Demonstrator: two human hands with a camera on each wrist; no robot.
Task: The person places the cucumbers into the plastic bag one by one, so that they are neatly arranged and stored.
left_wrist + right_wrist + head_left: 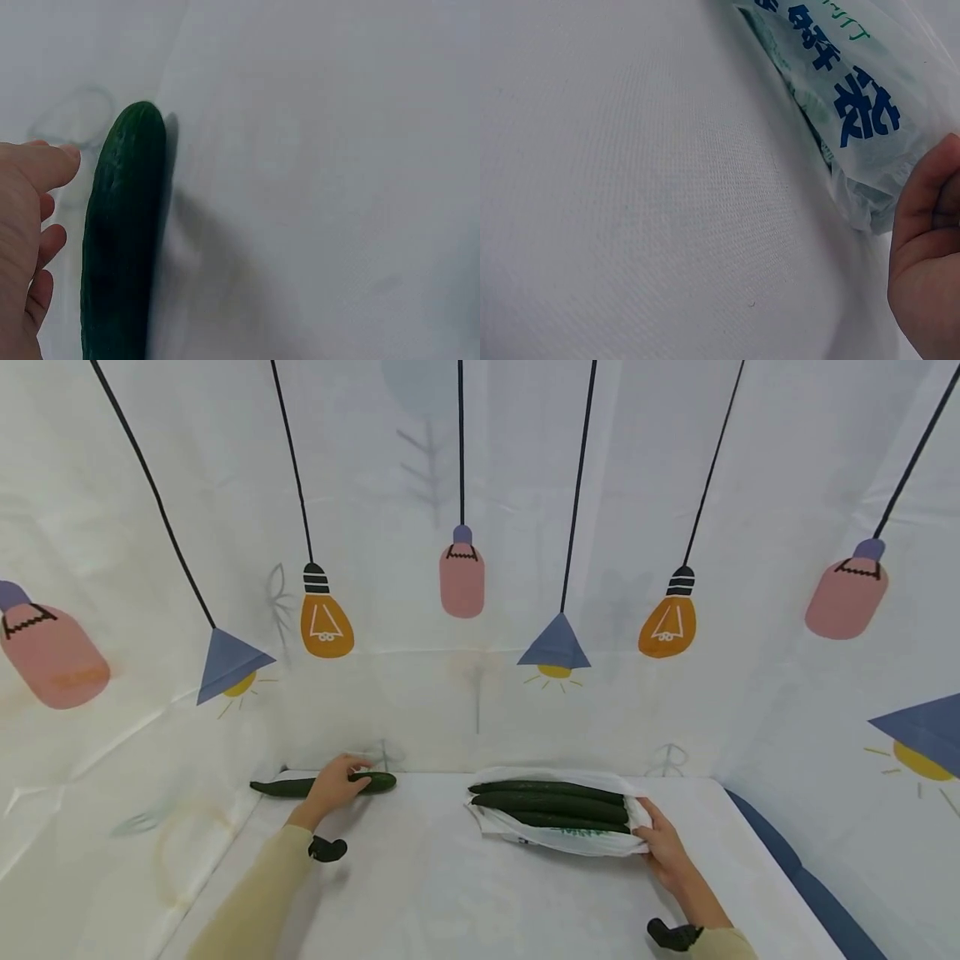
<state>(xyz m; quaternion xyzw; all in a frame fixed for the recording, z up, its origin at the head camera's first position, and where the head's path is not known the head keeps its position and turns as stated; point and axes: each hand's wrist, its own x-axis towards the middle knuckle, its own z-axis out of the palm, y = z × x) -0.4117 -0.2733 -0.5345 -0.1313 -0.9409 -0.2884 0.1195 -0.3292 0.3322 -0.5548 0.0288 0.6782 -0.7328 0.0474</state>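
At the far left of the table, a single dark green cucumber (281, 788) lies roughly crosswise. My left hand (333, 785) reaches over it. In the left wrist view, the thumb and loosely bent fingers sit beside the cucumber (124, 232), with a gap between the thumb tip and its skin. A white plastic bag (551, 837) lies right of centre, its open side showing three cucumbers (551, 806) side by side. My right hand (663, 847) grips the bag's right end. Blue and green print shows on the bag (862, 112) in the right wrist view.
The white table (465, 893) ends against a pale curtain (405, 710) printed with hanging lamps, which also runs along the left side. A dark blue rounded object (795, 868), perhaps a seat, stands beyond the table's right edge.
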